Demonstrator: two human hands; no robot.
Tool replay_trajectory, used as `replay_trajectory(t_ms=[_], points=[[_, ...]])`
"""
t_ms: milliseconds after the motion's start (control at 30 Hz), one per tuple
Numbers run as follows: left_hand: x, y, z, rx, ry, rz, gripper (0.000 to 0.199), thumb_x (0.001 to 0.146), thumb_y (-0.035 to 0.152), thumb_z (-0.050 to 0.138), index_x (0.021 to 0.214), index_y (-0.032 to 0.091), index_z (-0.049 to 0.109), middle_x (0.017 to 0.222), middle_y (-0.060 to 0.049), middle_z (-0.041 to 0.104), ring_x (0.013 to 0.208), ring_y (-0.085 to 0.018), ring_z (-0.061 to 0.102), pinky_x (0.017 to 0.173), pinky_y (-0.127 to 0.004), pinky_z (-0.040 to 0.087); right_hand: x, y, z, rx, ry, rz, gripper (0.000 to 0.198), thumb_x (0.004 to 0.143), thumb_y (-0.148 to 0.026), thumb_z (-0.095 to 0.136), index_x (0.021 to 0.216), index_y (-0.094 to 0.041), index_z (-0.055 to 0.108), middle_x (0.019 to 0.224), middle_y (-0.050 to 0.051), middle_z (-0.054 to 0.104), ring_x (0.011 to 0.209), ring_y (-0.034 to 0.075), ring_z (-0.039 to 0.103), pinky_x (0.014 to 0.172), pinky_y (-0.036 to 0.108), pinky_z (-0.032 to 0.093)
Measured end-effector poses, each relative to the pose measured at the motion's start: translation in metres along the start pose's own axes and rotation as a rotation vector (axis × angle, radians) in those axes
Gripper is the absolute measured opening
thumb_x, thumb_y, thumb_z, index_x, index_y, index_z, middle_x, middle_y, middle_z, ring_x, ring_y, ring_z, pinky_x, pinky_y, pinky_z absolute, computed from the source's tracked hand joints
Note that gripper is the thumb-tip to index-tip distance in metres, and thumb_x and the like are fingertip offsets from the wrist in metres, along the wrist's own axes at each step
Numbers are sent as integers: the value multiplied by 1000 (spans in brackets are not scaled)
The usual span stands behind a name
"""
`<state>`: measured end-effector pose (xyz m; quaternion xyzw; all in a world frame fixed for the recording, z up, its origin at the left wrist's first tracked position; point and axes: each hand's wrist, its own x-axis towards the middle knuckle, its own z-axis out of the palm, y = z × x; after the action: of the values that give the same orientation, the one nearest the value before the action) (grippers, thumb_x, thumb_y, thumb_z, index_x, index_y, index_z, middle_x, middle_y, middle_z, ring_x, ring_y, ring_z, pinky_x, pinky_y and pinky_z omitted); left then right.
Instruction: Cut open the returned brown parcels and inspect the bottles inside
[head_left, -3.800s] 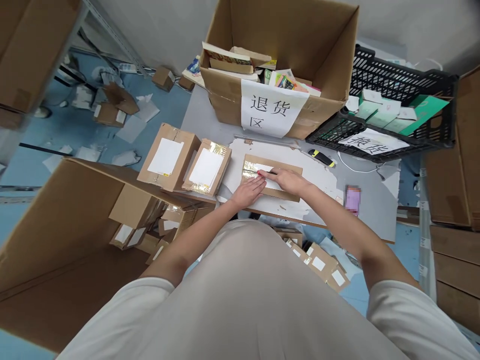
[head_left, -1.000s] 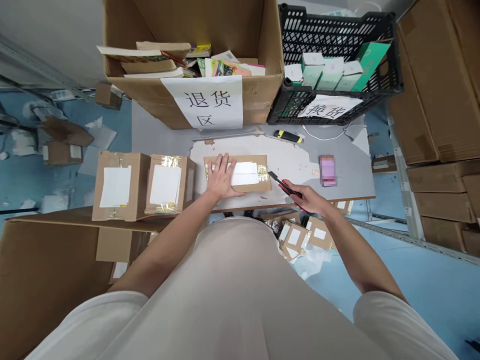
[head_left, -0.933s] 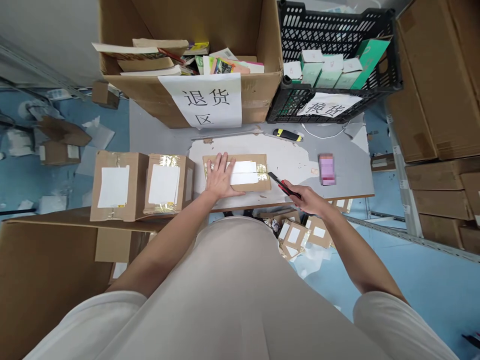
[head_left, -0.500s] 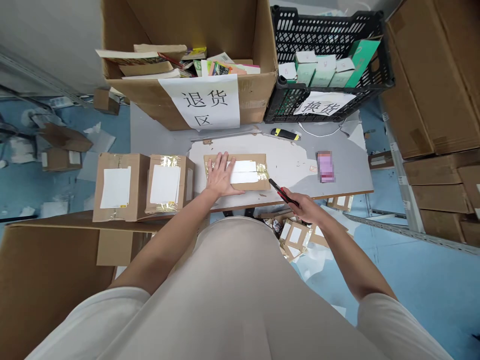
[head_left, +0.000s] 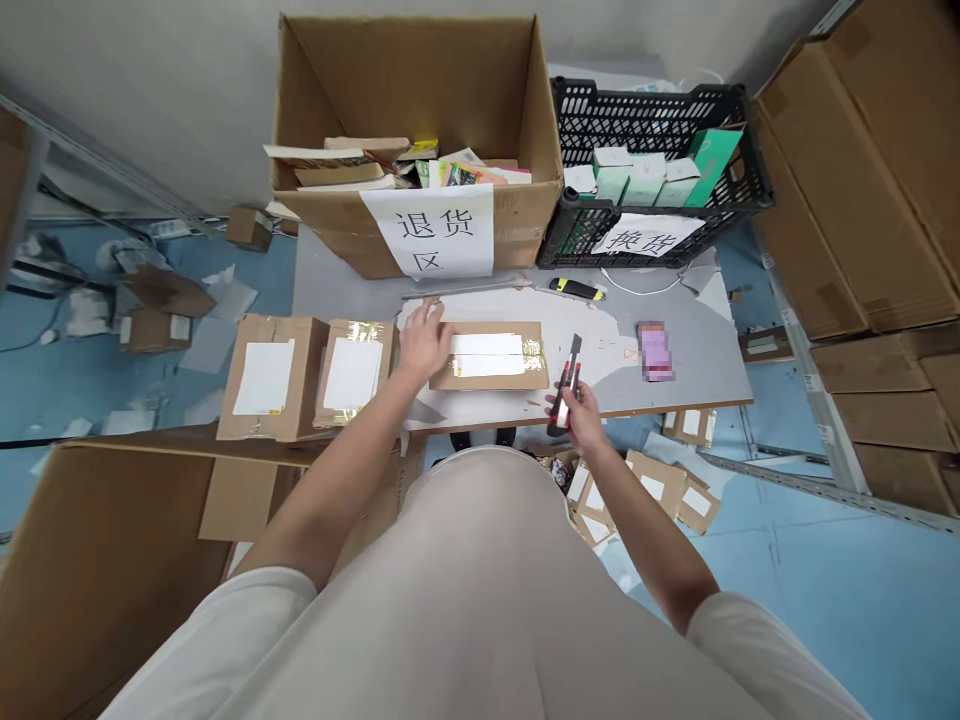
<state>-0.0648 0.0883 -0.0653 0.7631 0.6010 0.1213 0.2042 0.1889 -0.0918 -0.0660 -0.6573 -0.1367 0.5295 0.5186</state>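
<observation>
At the left end of a flat taped carton (head_left: 535,378) is my left hand (head_left: 424,345), its fingers stretched forward and slightly apart. White label sheets cover the middle of the carton's top, and shiny tape runs across its right end. My right hand (head_left: 583,415) is wrapped round a black and red box cutter (head_left: 568,385) with its blade pointing away from me. The cutter is held just right of the carton, apart from it. Behind them on the table (head_left: 705,340) lies a second, yellow and black box cutter (head_left: 577,289).
Two labelled cartons (head_left: 264,378) (head_left: 351,372) stand to the left. At the back are a large cardboard box (head_left: 517,225) of books and a black crate (head_left: 570,245) of green-white boxes. A blurred pink item (head_left: 656,352) lies at right; several parcels (head_left: 652,485) sit below the table edge.
My left hand has shifted from the carton's top to its left end. My right hand has drawn the box cutter away from the carton's right end and turned the blade upright in view.
</observation>
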Motion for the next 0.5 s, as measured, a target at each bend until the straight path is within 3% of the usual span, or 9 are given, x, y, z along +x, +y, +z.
replay_trajectory(t_ms=[100,167,333,500], points=[[13,-24,-3,-251,-43,-197,45,90,32,38,121,11,63,129,-12,62,122,-25,55,107,-39,40,12,11,27,105,21,45,42,70,-46,71,96,-26,45,100,-1,60,84,15,68,63,30,61],[7,-35,-2,-408,-25,-290,41,87,30,42,115,11,66,120,-11,67,112,-23,61,102,-38,46,29,4,35,98,44,13,40,73,-44,69,97,-26,43,96,-3,60,79,12,68,66,28,60],[-56,-39,16,-813,45,-481,44,80,39,58,110,8,67,110,-14,70,90,-21,69,83,-36,57,99,-42,49,-13,-75,-74,27,81,-36,62,96,-24,43,86,-5,60,68,8,63,67,27,57],[-115,-22,44,-952,-47,-551,55,62,51,76,97,8,72,80,-11,74,74,-22,70,79,-38,58,141,-70,85,-305,-267,-215,24,90,-40,54,106,-22,52,84,-2,64,73,11,62,67,26,55]])
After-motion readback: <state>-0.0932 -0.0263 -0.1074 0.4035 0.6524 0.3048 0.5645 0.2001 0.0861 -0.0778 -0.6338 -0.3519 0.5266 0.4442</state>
